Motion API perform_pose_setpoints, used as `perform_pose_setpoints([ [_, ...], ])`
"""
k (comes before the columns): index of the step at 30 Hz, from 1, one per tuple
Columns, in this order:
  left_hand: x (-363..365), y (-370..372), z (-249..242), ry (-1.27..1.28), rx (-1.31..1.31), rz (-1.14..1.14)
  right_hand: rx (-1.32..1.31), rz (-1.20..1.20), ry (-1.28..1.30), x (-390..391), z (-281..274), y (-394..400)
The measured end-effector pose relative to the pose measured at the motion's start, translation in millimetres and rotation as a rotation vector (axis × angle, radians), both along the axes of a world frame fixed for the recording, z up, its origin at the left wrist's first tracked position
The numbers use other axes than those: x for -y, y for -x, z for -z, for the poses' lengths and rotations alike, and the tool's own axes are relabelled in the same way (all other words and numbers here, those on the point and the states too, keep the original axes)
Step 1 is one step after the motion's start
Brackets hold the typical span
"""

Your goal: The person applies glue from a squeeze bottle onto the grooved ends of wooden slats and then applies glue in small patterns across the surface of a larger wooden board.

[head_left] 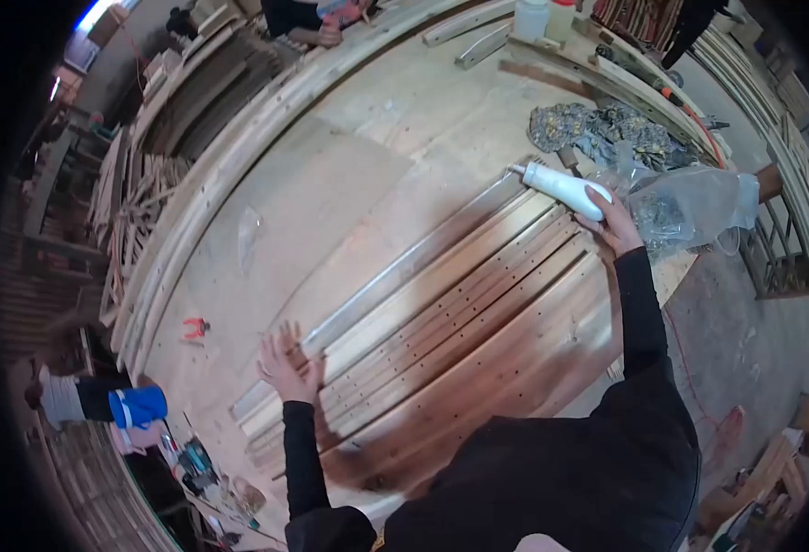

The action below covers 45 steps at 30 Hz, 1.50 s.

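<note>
My right hand (pixel 610 221) is wrapped round the wide end of a white bottle (pixel 561 189), whose nozzle points left over the far end of the wooden strips. Long wooden strips (pixel 441 317) with rows of dark holes lie side by side, slanting across the table. A narrow strip with a shiny line (pixel 414 258) runs along their far edge. My left hand (pixel 291 362) has its fingers spread at the near left end of the strips; whether it touches them I cannot tell. A wider reddish board (pixel 478 396) lies closest to my body.
Red pliers (pixel 196 327) lie on the table (pixel 331 202) at left. Crumpled patterned cloth (pixel 607 129) and a clear plastic bag (pixel 685 212) are at right. Curved wooden rails (pixel 230 152) border the far side. A person's hand (pixel 329 35) shows at the top, near a blue bucket-like container (pixel 138 406) lower left.
</note>
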<state>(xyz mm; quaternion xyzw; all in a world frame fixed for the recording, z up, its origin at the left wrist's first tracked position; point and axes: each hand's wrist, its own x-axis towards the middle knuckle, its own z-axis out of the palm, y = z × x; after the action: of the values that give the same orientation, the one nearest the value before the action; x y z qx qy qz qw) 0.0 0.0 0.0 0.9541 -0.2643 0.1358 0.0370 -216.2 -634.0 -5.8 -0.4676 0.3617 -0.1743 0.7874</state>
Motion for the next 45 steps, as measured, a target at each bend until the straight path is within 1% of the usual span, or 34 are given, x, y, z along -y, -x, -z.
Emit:
perform_pose_setpoints([
  [2,29.7,-2.6,-0.8,0.109,-0.091,0.121,0.007,0.035,-0.032,-7.4,5.1,0.4],
  [3,49.1,-14.1,-19.1,0.056,-0.098,0.144,0.095,0.041,-0.049,0.9,-4.5,-5.8],
  [5,64.9,-11.7,-15.5,-0.052,-0.231,0.168,0.152,0.041,-0.088,-0.4,-6.6,3.6],
  [6,75.9,-7.3,-21.7,-0.024,-0.284,0.182,0.169,0.071,-0.112,-3.4,-6.5,8.2],
  [10,87.0,-22.5,-18.6,0.059,-0.344,0.313,0.293,0.155,-0.214,-11.0,-6.8,5.4],
  [13,88.8,-30.5,-15.4,0.082,-0.491,0.319,0.425,0.171,-0.335,-11.4,3.2,2.3],
  [17,93.1,-36.8,-14.5,0.059,-0.534,0.365,0.606,0.229,-0.439,-15.2,21.9,-2.6],
  [18,99.4,-37.4,-15.3,0.036,-0.544,0.38,0.669,0.232,-0.496,-21.0,19.1,-2.9],
  [21,111.7,-36.9,-19.4,-0.034,-0.532,0.38,0.71,0.334,-0.475,-44.5,6.4,-5.3],
  [23,113.3,-36.3,-22.8,-0.088,-0.52,0.366,0.814,0.141,-0.564,-52.7,11.6,-0.7],
  [24,111.0,-37.6,-20.3,-0.11,-0.484,0.415,0.788,0.169,-0.509,-61.9,9.7,2.0],
  [25,111.3,-38.9,-20.7,-0.122,-0.486,0.418,0.794,0.136,-0.484,-70.6,9.0,2.7],
  [27,114.3,-40.7,-19.4,-0.141,-0.495,0.421,0.796,0.097,-0.579,-84.5,14.6,6.1],
  [28,111.8,-43.9,-14.2,-0.132,-0.449,0.454,0.774,0.113,-0.582,-93.7,16.3,7.0],
  [29,111.0,-48.4,-8.3,-0.134,-0.455,0.465,0.749,0.126,-0.584,-101.9,16.4,8.1],
  [30,110.0,-51.4,-5.3,-0.136,-0.466,0.475,0.765,0.089,-0.634,-110.7,16.9,9.3],
  [32,110.5,-53.9,-5.6,-0.2,-0.5,0.433,0.74,0.064,-0.601,-128.4,15.8,13.1],
  [34,106.4,-58.8,-4.5,-0.13,-0.531,0.423,0.696,0.04,-0.587,-140.7,17.3,18.3],
  [35,99.9,-65.6,7.5,-0.052,-0.549,0.375,0.646,0.074,-0.59,-150.0,13.8,16.6],
  [37,86.6,-80.5,12.3,-0.004,-0.544,0.4,0.527,0.167,-0.579,-167.4,5.1,20.8],
  [38,84.1,-74.6,-0.2,-0.005,-0.524,0.393,0.611,0.031,-0.584,-164.5,18.1,27.5],
  [39,81.6,-67.4,-8.0,0.02,-0.52,0.373,0.603,0.029,-0.592,-166.2,16.7,30.6],
  [41,75.2,-65.5,-2.5,0.019,-0.51,0.426,0.603,0.028,-0.608,-174.3,14.2,33.2],
  [44,61.4,-64.8,6.2,0.072,-0.461,0.395,0.6,0.042,-0.67,-178.9,13.5,38.2],
  [45,58.7,-64.4,4.4,0.041,-0.451,0.372,0.597,0.044,-0.685,-180.8,12.1,39.2],
])
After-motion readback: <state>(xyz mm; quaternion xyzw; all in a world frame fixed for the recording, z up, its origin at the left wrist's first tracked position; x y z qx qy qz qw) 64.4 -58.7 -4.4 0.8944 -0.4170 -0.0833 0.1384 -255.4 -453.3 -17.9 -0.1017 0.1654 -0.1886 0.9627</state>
